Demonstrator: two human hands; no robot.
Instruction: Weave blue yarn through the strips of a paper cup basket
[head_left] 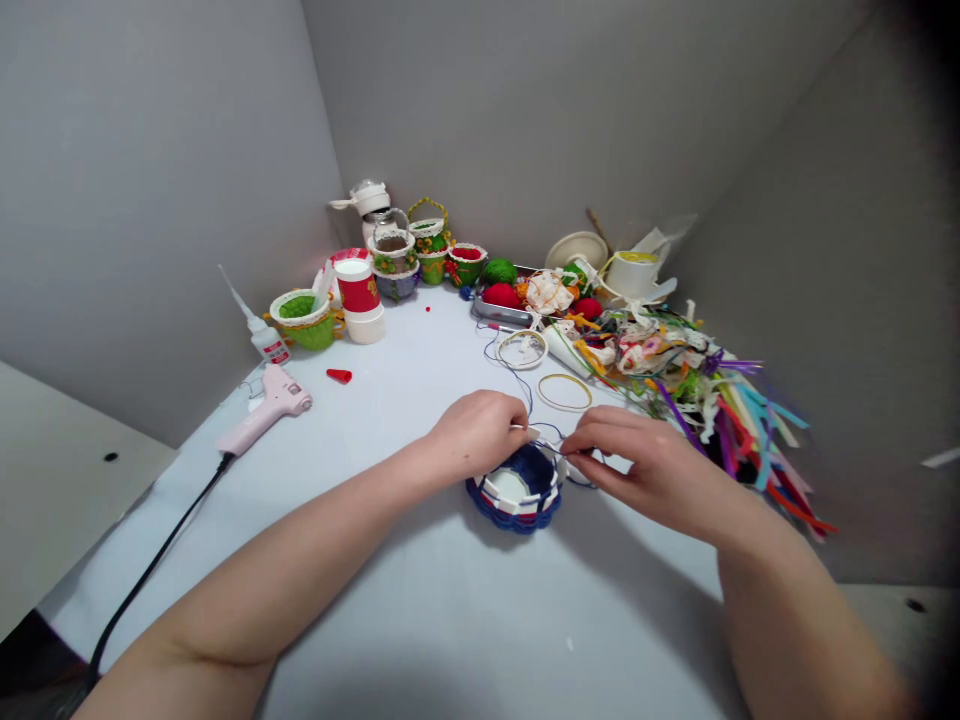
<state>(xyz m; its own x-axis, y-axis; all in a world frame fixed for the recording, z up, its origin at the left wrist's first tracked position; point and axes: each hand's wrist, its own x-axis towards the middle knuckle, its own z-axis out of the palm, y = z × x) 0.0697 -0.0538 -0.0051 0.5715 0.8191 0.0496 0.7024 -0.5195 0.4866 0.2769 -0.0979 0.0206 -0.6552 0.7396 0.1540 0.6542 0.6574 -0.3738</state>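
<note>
A small basket (514,517) of white upright strips with dark blue yarn woven round it stands on the table in front of me. My left hand (478,432) is closed on its far left rim, fingertips against a white strip. At the right side of the rim, my right hand (645,458) pinches a dark blue yarn strand (551,446) between thumb and fingers. More of the same yarn trails from the basket toward the back of the table. Beyond my hands lie a thin gold ring (565,392) and a white-rimmed ring (522,349).
To the left are a pink glue gun (264,408) with a black cord, a glue bottle (268,340) and a red cap (339,376). Several finished little baskets (394,255) stand at the back. A metal tray (499,312) of yarn balls and a heap of coloured strips (739,420) occupy the right.
</note>
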